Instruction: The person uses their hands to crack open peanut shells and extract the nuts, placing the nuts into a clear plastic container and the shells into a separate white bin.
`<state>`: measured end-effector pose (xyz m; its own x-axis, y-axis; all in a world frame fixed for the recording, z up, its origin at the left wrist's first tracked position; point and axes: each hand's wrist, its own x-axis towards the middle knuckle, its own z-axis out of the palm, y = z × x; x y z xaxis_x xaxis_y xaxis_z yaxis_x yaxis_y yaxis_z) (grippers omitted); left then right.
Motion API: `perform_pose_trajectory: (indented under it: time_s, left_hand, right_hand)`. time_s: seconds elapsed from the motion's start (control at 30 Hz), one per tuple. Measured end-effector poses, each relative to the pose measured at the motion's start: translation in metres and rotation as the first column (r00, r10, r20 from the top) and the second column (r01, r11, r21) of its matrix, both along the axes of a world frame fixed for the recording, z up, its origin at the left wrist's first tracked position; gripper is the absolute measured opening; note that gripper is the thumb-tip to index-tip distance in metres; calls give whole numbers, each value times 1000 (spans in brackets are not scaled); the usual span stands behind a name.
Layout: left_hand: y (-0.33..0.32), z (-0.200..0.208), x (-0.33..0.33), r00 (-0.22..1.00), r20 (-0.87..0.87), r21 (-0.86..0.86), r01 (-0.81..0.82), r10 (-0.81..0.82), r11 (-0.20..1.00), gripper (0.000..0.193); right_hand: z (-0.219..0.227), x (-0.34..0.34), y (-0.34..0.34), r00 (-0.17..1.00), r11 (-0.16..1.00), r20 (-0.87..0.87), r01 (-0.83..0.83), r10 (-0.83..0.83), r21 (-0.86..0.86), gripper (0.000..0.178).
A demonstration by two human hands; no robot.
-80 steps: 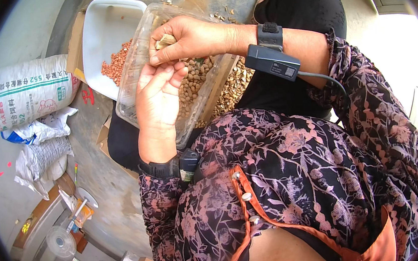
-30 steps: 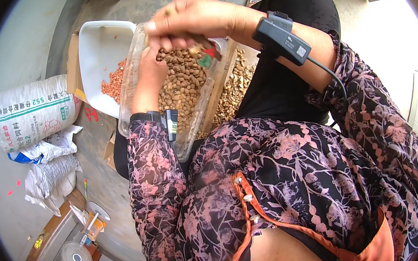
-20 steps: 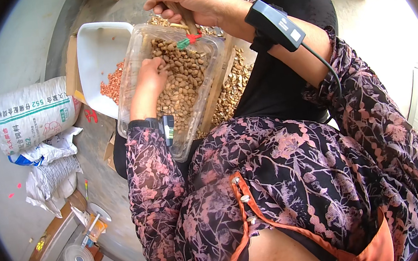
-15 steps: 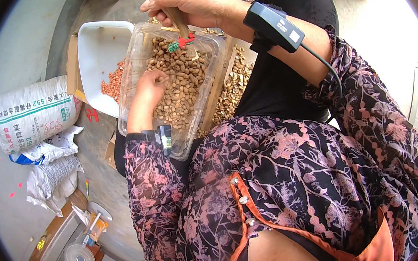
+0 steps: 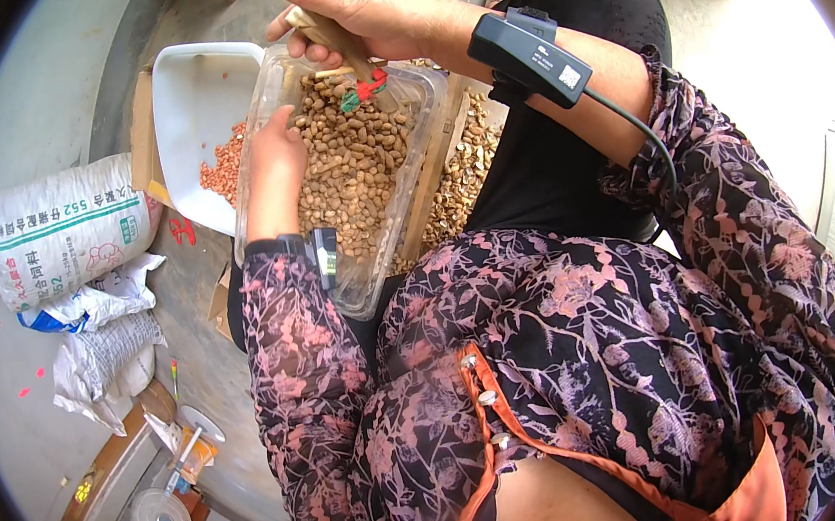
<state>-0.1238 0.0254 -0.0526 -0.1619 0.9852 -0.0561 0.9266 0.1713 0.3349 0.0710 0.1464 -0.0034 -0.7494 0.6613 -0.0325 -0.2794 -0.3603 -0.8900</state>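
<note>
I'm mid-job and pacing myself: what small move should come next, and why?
Probably shift the left hand rightward and pick one of the brown oval nuts in the clear plastic bin: the right hand holds a brown, stick-like tool with a red-and-green tie, and the nuts lie beside the left hand. Whether that hand holds one is unclear.

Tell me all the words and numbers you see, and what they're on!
White sack: green and red words and numbers, not copied here.
Crumpled white bag: rows of print, too small to read.
Black right-wrist device: square code, print too small.
Black left-wrist device: pale label, too small.
Red marks beside the sack: can't tell if they're writing.
</note>
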Motion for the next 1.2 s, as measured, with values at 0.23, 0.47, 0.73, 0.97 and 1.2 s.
perform_pose_trajectory:
  time_s: [0.23, 0.47, 0.73, 0.97, 1.2]
  left_hand:
    - [9, -7, 3, 975, -222, -176, -33, -7, 984, 13]
    - [-12, -19, -21, 983, -168, -259, 33, -79, 965, 15]
    - [-77, 62, -26, 85, 965, -224, -238, 250, 945, 17]
    - [-102, 101, -8, -6, 999, -53, -302, 54, 952, 16]
    - [-115, 114, -3, 56, 998, 17, -337, 2, 941, 14]
  right_hand:
    - [12, 1, -6, 995, 993, -30, -99, 97, -66, 56]
    - [7, -4, -14, 987, 986, 37, -157, 155, 64, 51]
    - [41, -14, -53, 908, 908, 373, -307, 189, 287, 42]
    - [20, -44, -78, 899, 715, 307, -434, 311, 548, 39]
    - [25, -53, -97, 957, 646, 77, -246, 278, 723, 43]
